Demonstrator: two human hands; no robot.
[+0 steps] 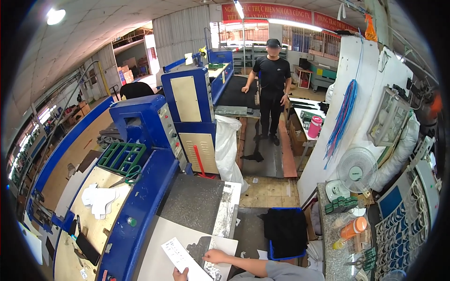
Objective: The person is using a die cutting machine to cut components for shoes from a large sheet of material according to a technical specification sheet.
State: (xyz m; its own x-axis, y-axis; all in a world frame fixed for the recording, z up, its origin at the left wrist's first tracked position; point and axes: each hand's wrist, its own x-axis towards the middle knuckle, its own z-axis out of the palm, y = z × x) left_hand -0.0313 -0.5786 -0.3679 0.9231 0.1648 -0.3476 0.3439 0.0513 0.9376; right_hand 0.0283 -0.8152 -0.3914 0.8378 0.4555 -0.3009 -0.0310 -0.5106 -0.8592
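Note:
At the bottom edge, my left hand (180, 275) grips the lower end of a long white card (183, 256) with handwriting on it, thumb on top. Just right of the card, my right hand (214, 256) is closed with curled fingers. What it pinches, if anything, is hidden. Beneath both hands lies a large off-white sheet (166, 234) with irregular cut-away areas, where the dark speckled machine bed (192, 196) shows through. My right forearm crosses the sheet from the lower right.
A blue press (140, 187) runs along my left, bearing green cutting dies (123, 157), scissors (133, 174) and white cut pieces (101, 199). On my right are a blue crate (286, 257) of black material, a fan (357, 171) and bottles (354, 227). A person (273, 84) stands ahead.

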